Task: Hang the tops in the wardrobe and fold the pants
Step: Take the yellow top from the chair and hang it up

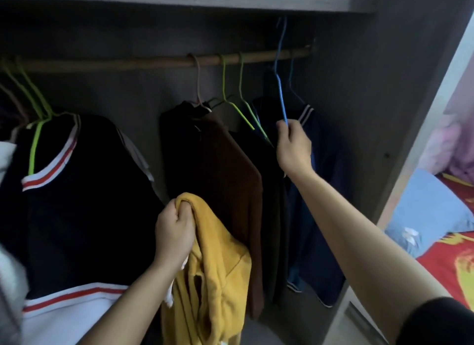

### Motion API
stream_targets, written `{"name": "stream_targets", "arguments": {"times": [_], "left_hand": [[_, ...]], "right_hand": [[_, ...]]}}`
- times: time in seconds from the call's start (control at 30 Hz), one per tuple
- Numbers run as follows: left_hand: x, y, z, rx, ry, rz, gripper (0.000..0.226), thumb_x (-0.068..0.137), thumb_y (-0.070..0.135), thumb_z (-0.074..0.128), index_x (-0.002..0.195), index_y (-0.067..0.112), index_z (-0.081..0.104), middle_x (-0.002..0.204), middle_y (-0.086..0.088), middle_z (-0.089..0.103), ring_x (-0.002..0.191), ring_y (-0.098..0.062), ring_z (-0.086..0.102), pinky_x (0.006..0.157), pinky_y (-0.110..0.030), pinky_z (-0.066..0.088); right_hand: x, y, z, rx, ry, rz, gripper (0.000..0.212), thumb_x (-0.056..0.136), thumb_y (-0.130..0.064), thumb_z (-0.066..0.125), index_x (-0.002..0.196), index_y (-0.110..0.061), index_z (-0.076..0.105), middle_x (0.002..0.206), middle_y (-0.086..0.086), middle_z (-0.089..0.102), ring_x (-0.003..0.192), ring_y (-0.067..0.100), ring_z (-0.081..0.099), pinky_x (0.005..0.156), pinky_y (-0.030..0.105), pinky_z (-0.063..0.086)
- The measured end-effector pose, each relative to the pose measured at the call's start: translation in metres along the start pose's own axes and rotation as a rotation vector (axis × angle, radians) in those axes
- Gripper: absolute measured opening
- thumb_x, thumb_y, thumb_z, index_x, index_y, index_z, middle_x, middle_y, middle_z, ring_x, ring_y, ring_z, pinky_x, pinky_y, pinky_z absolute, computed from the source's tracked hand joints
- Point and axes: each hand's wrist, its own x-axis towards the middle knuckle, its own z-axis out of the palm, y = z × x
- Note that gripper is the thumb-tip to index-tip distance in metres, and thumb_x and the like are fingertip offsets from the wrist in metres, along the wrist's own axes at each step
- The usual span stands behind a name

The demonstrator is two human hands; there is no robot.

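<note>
Yellow top point(218, 254) hangs bunched in your left hand's point(174, 231) grip below the rail point(154, 63), right hand point(293, 147) pinching the blue hanger point(280, 88), hook seemingly lifted clear: hanger-fetch step, next thread it through the neck.

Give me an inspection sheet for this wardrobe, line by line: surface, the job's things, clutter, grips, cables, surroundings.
Surface: no worktop in view; a wooden rail under a shelf carries the hangers.
Job's things: yellow top on no hanger; blue hanger looks bare, with its hook above the rail; brown top, navy top and black top with red-striped trim hang on the rail; pants, nothing seen.
Clutter: white fabric at the left edge, unclear what.
Grips: left hand clutches the yellow top; right hand pinches the blue hanger's lower end.
Cables: nothing seen.
Surroundings: bed with a red cover and blue pillow, right of the wardrobe.
</note>
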Motion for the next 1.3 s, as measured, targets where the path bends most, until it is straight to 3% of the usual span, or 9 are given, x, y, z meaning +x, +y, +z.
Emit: {"name": "stream_targets", "arguments": {"times": [0.27, 0.37, 0.47, 0.57, 0.8, 0.9, 1.0, 1.13, 1.3], "left_hand": [[-0.009, -0.001, 0.025, 0.024, -0.043, 0.020, 0.031, 0.101, 0.018, 0.040, 0.071, 0.015, 0.050, 0.063, -0.001, 0.049, 0.054, -0.013, 0.048, 0.052, -0.026, 0.038], [-0.013, -0.005, 0.035, 0.004, -0.130, 0.035, 0.034, 0.100, 0.019, 0.041, 0.068, 0.013, 0.048, 0.059, 0.000, 0.047, 0.050, -0.013, 0.046, 0.052, -0.029, 0.040], [-0.015, -0.015, 0.046, -0.005, -0.243, 0.034, 0.035, 0.100, 0.024, 0.043, 0.067, 0.013, 0.049, 0.056, 0.001, 0.046, 0.048, -0.013, 0.045, 0.050, -0.032, 0.040], [-0.025, -0.024, 0.059, -0.007, -0.342, 0.059, 0.038, 0.099, 0.025, 0.046, 0.063, 0.013, 0.047, 0.052, 0.004, 0.043, 0.045, -0.011, 0.042, 0.047, -0.031, 0.037], [-0.073, -0.022, 0.090, -0.092, -0.642, 0.112, 0.036, 0.096, 0.025, 0.055, 0.061, 0.017, 0.053, 0.049, 0.010, 0.046, 0.045, -0.002, 0.045, 0.046, -0.020, 0.038], [-0.092, -0.020, 0.094, -0.086, -0.751, 0.200, 0.032, 0.092, 0.025, 0.060, 0.063, 0.011, 0.055, 0.052, 0.007, 0.048, 0.048, -0.005, 0.046, 0.047, -0.023, 0.040], [-0.102, -0.025, 0.094, 0.024, -0.800, 0.276, 0.034, 0.083, 0.036, 0.071, 0.063, 0.014, 0.054, 0.053, 0.006, 0.054, 0.050, -0.010, 0.052, 0.047, -0.029, 0.045], [-0.109, -0.036, 0.094, 0.414, -0.902, 0.384, 0.039, 0.070, 0.050, 0.081, 0.076, 0.021, 0.056, 0.066, 0.007, 0.064, 0.064, -0.011, 0.062, 0.055, -0.029, 0.049], [-0.131, -0.049, 0.107, 0.690, -0.781, 0.487, 0.009, 0.087, 0.022, 0.058, 0.082, 0.028, 0.052, 0.082, 0.008, 0.058, 0.074, -0.019, 0.062, 0.062, -0.034, 0.053]], "right_hand": [[-0.084, 0.077, -0.033, 0.057, -0.049, 0.013, 0.009, 0.097, -0.042, 0.055, 0.099, -0.035, 0.050, 0.072, 0.000, 0.061, 0.062, 0.016, 0.061, 0.059, 0.042, 0.053], [-0.097, 0.086, -0.042, 0.133, -0.117, 0.168, 0.020, 0.093, -0.046, 0.062, 0.108, -0.036, 0.055, 0.083, 0.000, 0.067, 0.067, 0.017, 0.066, 0.062, 0.041, 0.059], [-0.118, 0.091, -0.051, 0.086, 0.017, 0.249, 0.021, 0.095, -0.047, 0.058, 0.092, -0.027, 0.062, 0.077, -0.004, 0.066, 0.067, 0.013, 0.063, 0.063, 0.042, 0.056], [-0.158, 0.097, -0.067, -0.001, 0.016, 0.254, 0.031, 0.093, -0.042, 0.064, 0.081, -0.017, 0.052, 0.068, -0.007, 0.053, 0.057, 0.000, 0.047, 0.057, 0.019, 0.041], [-0.247, 0.110, -0.087, -0.276, -0.215, 0.433, 0.069, 0.053, -0.068, 0.085, 0.082, -0.021, 0.044, 0.074, -0.008, 0.048, 0.062, 0.007, 0.042, 0.050, 0.017, 0.037], [-0.269, 0.109, -0.093, -0.231, -0.231, 0.466, 0.056, 0.065, -0.056, 0.085, 0.102, -0.025, 0.057, 0.082, -0.011, 0.060, 0.071, 0.005, 0.056, 0.059, 0.017, 0.045], [-0.278, 0.117, -0.112, -0.398, -0.070, 0.437, 0.015, 0.085, -0.030, 0.067, 0.080, -0.016, 0.067, 0.071, -0.003, 0.067, 0.073, 0.018, 0.066, 0.067, 0.037, 0.052], [-0.271, 0.114, -0.152, -0.332, 0.137, 0.429, 0.015, 0.084, -0.017, 0.061, 0.071, -0.010, 0.065, 0.065, -0.001, 0.065, 0.063, 0.014, 0.060, 0.061, 0.034, 0.048], [-0.275, 0.092, -0.184, -0.308, 0.119, 0.331, 0.014, 0.082, -0.007, 0.060, 0.081, -0.016, 0.072, 0.074, -0.005, 0.069, 0.073, 0.006, 0.061, 0.065, 0.020, 0.048]]}}
